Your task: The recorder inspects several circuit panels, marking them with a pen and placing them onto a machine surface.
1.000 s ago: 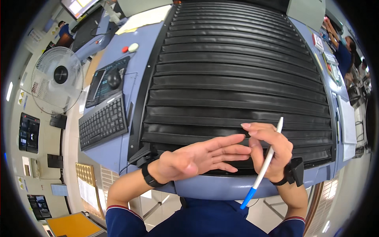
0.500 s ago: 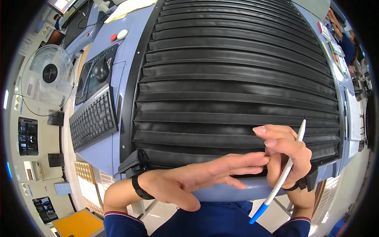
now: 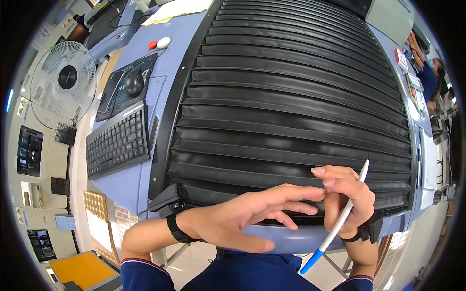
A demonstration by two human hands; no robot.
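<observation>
My right hand (image 3: 350, 201) is closed around a slim white pen (image 3: 342, 219) with a blue end. The pen slants, its dark tip up and to the right, its blue end down toward my lap. My left hand (image 3: 257, 213) is open, fingers stretched to the right and thumb apart. Its index fingertip meets or nearly meets the right thumb; whether they touch or pinch anything small I cannot tell. Both hands hover over the near edge of a black pleated bellows cover (image 3: 291, 121). A black strapped device sits on each wrist.
On the blue-grey machine top at left lie a black keyboard (image 3: 119, 141), a mouse (image 3: 134, 82) on a dark pad, and red and white buttons (image 3: 163, 42). A standing fan (image 3: 68, 78) is farther left. Papers (image 3: 427, 160) lie along the right edge; another person (image 3: 429, 77) is beyond.
My view has shifted slightly, so the machine appears a little tilted. The left thumb and fingers have spread a bit more. The pen stays in my right hand.
</observation>
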